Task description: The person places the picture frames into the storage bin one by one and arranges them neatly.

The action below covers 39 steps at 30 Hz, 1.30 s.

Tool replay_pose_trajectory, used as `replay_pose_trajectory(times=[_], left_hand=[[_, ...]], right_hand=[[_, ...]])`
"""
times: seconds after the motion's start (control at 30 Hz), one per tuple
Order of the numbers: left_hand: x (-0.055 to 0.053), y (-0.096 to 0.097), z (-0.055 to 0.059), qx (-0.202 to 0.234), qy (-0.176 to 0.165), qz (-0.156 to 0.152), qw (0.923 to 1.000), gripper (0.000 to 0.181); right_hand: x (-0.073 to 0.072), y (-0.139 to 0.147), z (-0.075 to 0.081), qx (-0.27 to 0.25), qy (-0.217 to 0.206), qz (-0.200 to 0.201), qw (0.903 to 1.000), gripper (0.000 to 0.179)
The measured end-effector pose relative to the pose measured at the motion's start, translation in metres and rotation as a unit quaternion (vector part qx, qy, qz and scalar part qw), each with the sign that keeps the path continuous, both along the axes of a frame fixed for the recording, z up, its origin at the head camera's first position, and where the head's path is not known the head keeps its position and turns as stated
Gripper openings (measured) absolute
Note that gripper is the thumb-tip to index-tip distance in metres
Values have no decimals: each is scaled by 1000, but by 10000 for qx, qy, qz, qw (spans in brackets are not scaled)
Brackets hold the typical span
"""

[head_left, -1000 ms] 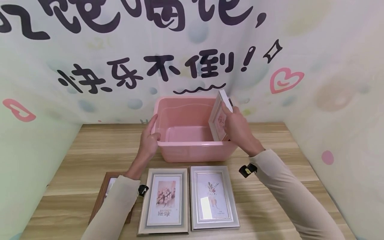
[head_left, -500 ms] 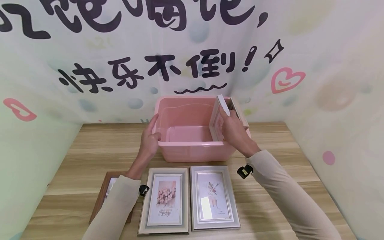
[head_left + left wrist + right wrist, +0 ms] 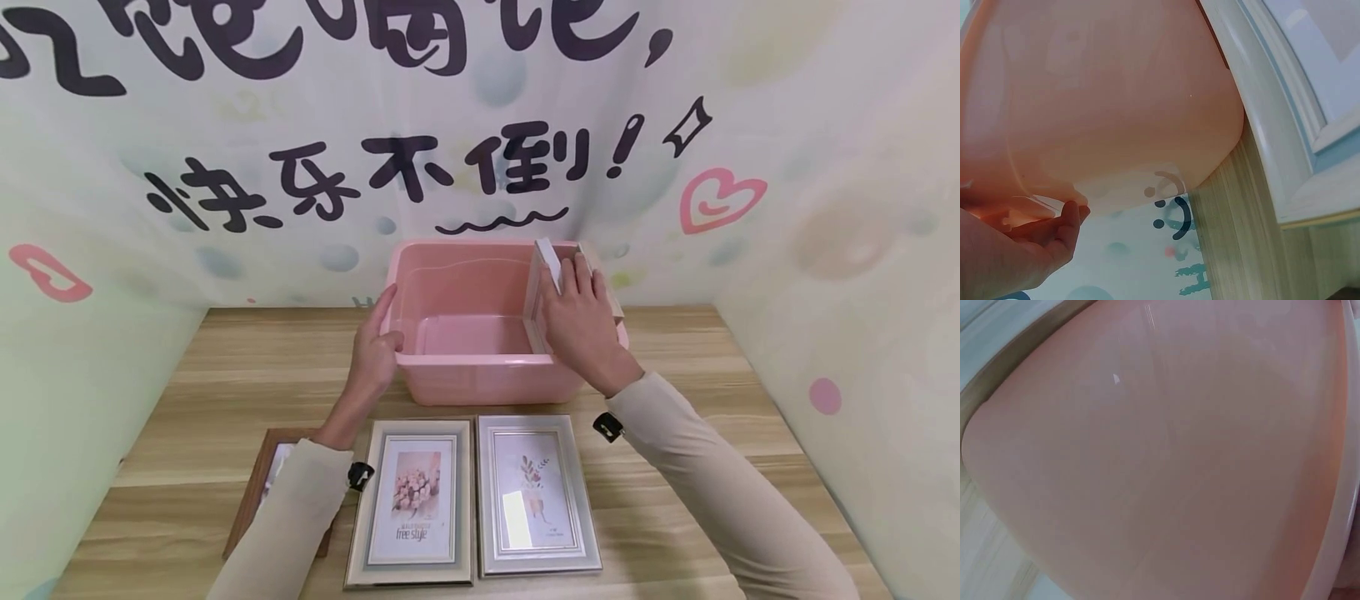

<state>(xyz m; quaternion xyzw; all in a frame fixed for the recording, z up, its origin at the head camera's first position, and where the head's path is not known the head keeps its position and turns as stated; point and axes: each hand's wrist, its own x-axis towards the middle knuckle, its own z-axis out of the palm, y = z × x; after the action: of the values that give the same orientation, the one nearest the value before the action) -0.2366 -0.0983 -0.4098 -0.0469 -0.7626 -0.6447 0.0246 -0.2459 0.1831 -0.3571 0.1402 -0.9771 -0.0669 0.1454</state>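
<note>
1. White backdrop (image 3: pixel 420 275) with big black lettering and pink hearts, wood-grain table (image 3: pixel 712 358) in front of it, that's the head view. Pink tub (image 3: pixel 487 380) sits at the far side of the table, against the backdrop or nearly so. Left hand (image 3: pixel 372 354) has hold of the tub's left rim, thumb over the edge. Right hand (image 3: pixel 581 325) is over the tub's right end, fingers pretty much straight, lying across the top of a white frame (image 3: pixel 550 260) that stands on edge inside, tipped a bit. Not gripping it as far as I can see. Right next to that, a light wooden edge (image 3: pixel 617 307) pokes up over the tub's right rim. Nearer the person, three frames lie on the table: a brown frame (image 3: pixel 251 492) partly under the left sleeve (image 3: pixel 281 521), a "free style" flower frame (image 3: pixel 408 500), and a silver frame (image 3: pixel 532 492) with a plant print, those last two side by side.

2. Left wrist view: mostly tub wall, with the left hand's fingers curled at its rim. Corner of a pale frame with a bluish band on the right.

3. Right wrist view: tub wall nearly everywhere, rim down the right side, table at lower left. Can't tell the right hand's state from this one.
</note>
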Motion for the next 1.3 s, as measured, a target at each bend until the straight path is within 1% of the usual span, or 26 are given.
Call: replay_pose_trajectory(times=[0.13, 0.33, 0.47, 0.6, 0.77, 0.97, 1.07, 1.2, 1.3], left_hand=[[0, -1, 0, 11, 11, 6, 10000, 79], [0, -1, 0, 5, 6, 2, 10000, 79], [0, -1, 0, 19, 41, 12, 10000, 79], [1, -1, 0, 27, 58, 2, 10000, 79], [1, -1, 0, 47, 60, 23, 10000, 79], [1, -1, -1, 33, 38, 22, 10000, 79], [1, -1, -2, 14, 27, 20, 10000, 79], [0, -1, -2, 12, -14, 17, 10000, 79], [0, 0, -2, -1, -48, 28, 10000, 79]], right_hand=[[0, 2, 4, 17, -125, -68, 9999, 54], [1, 9, 8, -160, -733, -436, 9962, 61], [0, 16, 9, -253, -908, -564, 9939, 66], [1, 22, 10, -297, -959, -641, 9929, 71], [1, 24, 11, -311, -1005, -646, 9923, 68], [1, 25, 11, -481, -1015, -624, 9917, 65], [2, 26, 12, -574, -1031, -576, 9913, 67], [4, 28, 14, -905, -1105, -520, 9884, 74], [6, 31, 17, -1280, -991, -341, 9862, 76]])
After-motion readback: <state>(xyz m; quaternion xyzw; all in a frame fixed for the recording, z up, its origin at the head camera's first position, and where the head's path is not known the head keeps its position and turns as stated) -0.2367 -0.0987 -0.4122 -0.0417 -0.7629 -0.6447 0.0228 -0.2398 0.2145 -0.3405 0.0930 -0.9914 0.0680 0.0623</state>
